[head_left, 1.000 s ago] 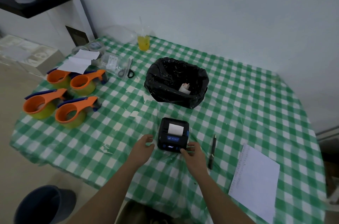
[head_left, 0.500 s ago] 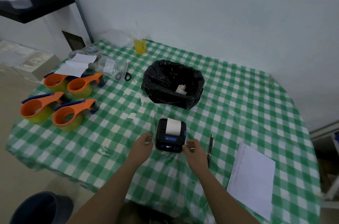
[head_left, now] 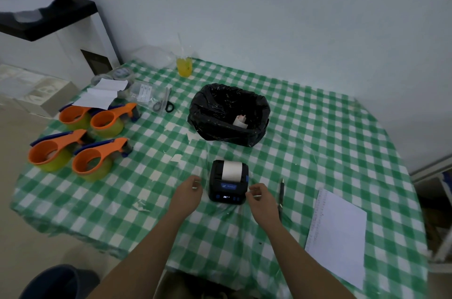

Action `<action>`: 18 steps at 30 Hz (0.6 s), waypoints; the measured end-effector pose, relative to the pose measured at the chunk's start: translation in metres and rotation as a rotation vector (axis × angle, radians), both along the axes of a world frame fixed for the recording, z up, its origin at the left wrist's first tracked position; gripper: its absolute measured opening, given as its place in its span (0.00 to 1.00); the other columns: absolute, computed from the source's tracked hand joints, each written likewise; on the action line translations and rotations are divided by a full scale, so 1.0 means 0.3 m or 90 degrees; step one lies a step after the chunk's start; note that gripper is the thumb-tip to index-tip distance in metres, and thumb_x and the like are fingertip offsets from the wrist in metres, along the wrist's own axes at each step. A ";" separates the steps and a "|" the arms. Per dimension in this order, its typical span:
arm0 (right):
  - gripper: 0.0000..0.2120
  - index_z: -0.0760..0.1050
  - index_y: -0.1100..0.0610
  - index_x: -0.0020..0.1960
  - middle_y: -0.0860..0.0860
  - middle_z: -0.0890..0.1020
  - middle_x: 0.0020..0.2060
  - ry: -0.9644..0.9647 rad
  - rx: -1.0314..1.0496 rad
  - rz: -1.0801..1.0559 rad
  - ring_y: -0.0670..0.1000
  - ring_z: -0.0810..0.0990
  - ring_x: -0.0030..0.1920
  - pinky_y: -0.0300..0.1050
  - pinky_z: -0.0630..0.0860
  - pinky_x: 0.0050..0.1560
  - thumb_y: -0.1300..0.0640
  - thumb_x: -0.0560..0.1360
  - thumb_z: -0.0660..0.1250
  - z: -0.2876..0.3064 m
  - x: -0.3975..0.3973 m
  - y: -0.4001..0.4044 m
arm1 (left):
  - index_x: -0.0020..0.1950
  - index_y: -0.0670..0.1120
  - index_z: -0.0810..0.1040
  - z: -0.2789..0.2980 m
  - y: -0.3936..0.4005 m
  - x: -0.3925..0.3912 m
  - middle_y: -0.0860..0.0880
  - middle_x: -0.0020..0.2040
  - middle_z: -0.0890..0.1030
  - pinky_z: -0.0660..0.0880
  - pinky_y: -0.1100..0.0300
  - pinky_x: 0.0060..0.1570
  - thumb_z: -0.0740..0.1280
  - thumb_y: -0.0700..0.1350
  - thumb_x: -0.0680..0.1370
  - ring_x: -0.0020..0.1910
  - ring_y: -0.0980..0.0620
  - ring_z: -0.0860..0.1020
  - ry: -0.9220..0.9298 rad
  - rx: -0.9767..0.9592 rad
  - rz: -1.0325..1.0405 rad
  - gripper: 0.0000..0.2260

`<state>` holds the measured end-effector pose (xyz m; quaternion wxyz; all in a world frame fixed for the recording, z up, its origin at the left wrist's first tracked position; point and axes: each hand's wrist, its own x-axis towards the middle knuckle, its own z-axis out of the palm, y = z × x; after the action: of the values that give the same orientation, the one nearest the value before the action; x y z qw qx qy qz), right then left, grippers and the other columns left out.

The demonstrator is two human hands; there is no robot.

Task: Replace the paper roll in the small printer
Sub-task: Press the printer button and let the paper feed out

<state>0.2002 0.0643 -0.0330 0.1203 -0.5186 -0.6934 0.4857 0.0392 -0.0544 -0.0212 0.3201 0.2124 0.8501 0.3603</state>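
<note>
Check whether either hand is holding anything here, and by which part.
Nothing is held: the left hand and right hand flank the printer, neither closed on it.

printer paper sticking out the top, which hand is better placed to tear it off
Probably the right hand: it sits at the printer's front right corner, while the left hand is apart from it. Both are empty.

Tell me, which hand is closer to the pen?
The right hand. It sits between the small printer and the pen, just beside the pen. The left hand is on the printer's far side, farther away.
</note>
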 end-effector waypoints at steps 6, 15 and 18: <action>0.08 0.73 0.60 0.54 0.51 0.77 0.43 -0.003 0.015 0.002 0.49 0.75 0.40 0.35 0.68 0.31 0.59 0.77 0.63 0.020 0.005 0.011 | 0.63 0.42 0.72 0.017 0.018 0.007 0.40 0.61 0.78 0.74 0.51 0.56 0.59 0.41 0.78 0.58 0.43 0.76 0.008 -0.013 -0.001 0.13; 0.05 0.73 0.58 0.51 0.50 0.77 0.43 0.005 0.013 -0.002 0.46 0.75 0.38 0.37 0.67 0.30 0.59 0.76 0.64 0.026 -0.002 0.029 | 0.62 0.42 0.72 0.035 0.034 0.010 0.39 0.60 0.78 0.74 0.51 0.55 0.59 0.40 0.78 0.57 0.42 0.76 0.017 -0.022 0.001 0.13; 0.06 0.73 0.58 0.52 0.49 0.77 0.42 0.009 0.009 -0.007 0.43 0.74 0.36 0.37 0.68 0.31 0.59 0.76 0.64 0.021 -0.004 0.033 | 0.63 0.42 0.72 0.043 0.034 0.010 0.38 0.60 0.78 0.74 0.50 0.55 0.59 0.40 0.78 0.57 0.42 0.76 0.011 -0.020 -0.001 0.13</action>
<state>0.1990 0.0741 -0.0267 0.1313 -0.5180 -0.6932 0.4836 0.0423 -0.0443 -0.0082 0.3159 0.2110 0.8583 0.3448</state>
